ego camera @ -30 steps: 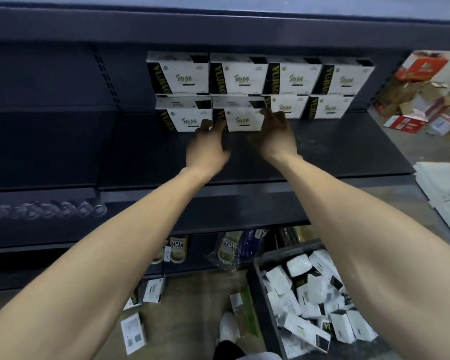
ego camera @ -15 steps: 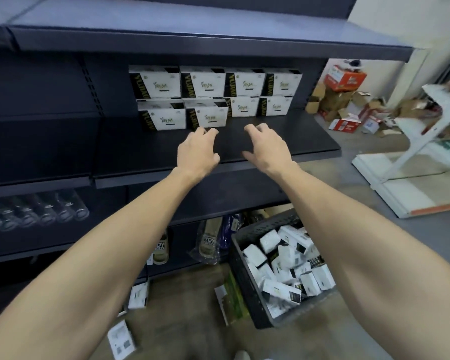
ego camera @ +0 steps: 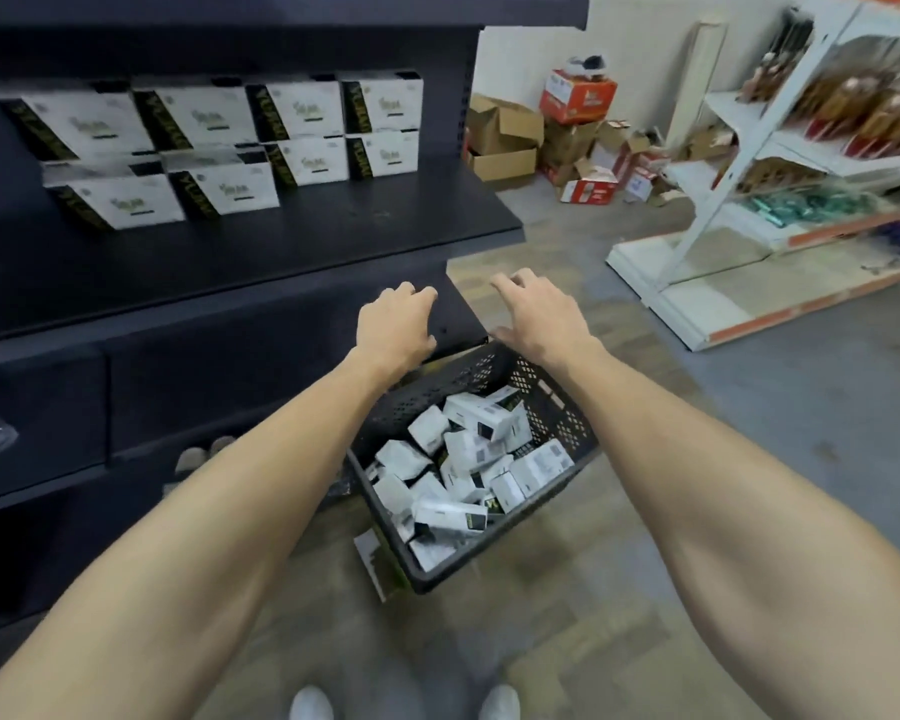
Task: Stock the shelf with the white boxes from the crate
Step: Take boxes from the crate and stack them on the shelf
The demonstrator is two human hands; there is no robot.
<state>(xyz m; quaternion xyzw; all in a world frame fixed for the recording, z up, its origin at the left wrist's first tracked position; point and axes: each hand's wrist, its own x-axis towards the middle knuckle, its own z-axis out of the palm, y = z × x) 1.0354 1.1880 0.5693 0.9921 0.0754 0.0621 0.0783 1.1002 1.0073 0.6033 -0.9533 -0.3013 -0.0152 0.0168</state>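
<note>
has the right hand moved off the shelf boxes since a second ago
Yes. The right hand has drawn back from the shelved boxes, down toward the crate.

A retail shop: dark metal gondola shelving (ego camera: 333,236) at ten o'clock, a white retail rack (ego camera: 726,103) of packaged goods at two, torn cardboard cartons (ego camera: 505,132) heaped at one.

On the shelf (ego camera: 333,236), 8 stacked boxes (ego camera: 219,142) stand at the back in 2 rows of 4. The crate (ego camera: 437,392) sits on the floor before the shelf's right end, with loose boxes (ego camera: 468,459) heaped in it. The left hand (ego camera: 396,324) and right hand (ego camera: 541,317) hover side by side above its far rim. Cartons (ego camera: 567,132) lie behind by the wall, and a rack (ego camera: 749,163) stands to the right.
</note>
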